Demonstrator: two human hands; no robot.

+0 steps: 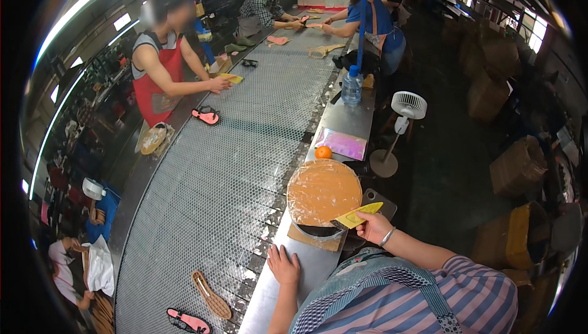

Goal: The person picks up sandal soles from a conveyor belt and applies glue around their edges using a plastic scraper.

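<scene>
Right hand gripping yellow scraper, left hand flat on metal ledge

**Both hands forward, one flat, one pinching**

The left hand is laid flat, palm down, with the fingers spread slightly and pointed forward; its bare forearm is extended from the lower edge. The right hand is raised to the right, the fingers closed in a pinch, a bracelet worn at the wrist, the forearm angled inward.

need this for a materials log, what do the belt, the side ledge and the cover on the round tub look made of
Belt: looks like metal or plastic mesh, grey, with an open honeycomb pattern. Side ledge under the left hand: likely sheet steel, dull and reflective. Cover on the round tub: seemingly clear plastic film, glossy and wrinkled, tinted orange. The right hand holds a yellow scraper.
</scene>
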